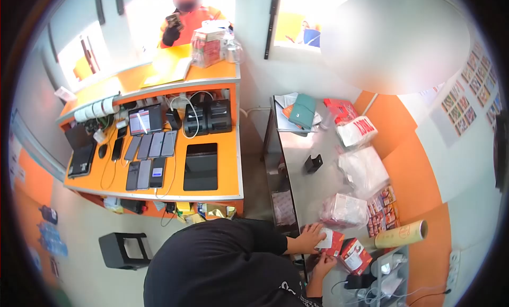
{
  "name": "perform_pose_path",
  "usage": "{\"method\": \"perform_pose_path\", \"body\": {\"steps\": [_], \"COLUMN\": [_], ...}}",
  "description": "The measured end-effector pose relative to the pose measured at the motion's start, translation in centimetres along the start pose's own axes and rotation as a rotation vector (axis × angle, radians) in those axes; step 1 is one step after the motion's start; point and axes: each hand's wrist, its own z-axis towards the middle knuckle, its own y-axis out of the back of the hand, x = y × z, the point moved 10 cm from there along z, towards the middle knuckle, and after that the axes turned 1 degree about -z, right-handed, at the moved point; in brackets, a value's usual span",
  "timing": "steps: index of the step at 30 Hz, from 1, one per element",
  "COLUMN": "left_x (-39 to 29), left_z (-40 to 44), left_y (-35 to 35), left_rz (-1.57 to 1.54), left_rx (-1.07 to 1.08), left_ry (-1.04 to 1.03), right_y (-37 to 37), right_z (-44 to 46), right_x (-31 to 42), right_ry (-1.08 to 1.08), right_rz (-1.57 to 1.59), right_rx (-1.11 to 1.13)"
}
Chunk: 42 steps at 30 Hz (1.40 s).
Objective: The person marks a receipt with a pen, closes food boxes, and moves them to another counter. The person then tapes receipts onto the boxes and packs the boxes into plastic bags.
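Note:
A red box (332, 244) with a white label (324, 237) lies on the grey table at the lower right. My left hand (311, 238) rests on its left side, fingers stretched out over the label's edge. Against the near edge of the same box is my right hand (324, 264), its fingers bent and closed on that edge. A second red box (356, 256) with a white panel stands just right of the first. Above my left hand sits a plastic-wrapped pack (344, 210).
White bags (363, 170), a black holder (313, 163) and a yellowish roll (401, 234) are on the grey table (307, 190). A wire rack with cables is at lower right. Phones and a tablet (201, 167) lie on the orange counter; a person stands behind it.

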Motion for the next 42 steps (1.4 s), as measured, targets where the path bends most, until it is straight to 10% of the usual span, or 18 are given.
{"method": "perform_pose_path", "body": {"steps": [24, 35, 42], "left_x": [-2.1, -3.8, -1.3], "left_z": [1.0, 0.1, 2.2], "left_y": [1.7, 1.9, 3.6], "left_rz": [-0.012, 0.224, 0.022], "left_rx": [0.178, 0.37, -0.009], "left_ry": [-0.448, -0.36, -0.266], "right_y": [3.6, 1.8, -0.6], "right_z": [-4.8, -5.4, -5.8], "right_x": [5.7, 11.4, 9.2], "right_ry": [0.118, 0.242, 0.253], "right_rz": [-0.439, -0.546, -0.651], "right_rx": [-0.41, -0.037, 0.052]}}
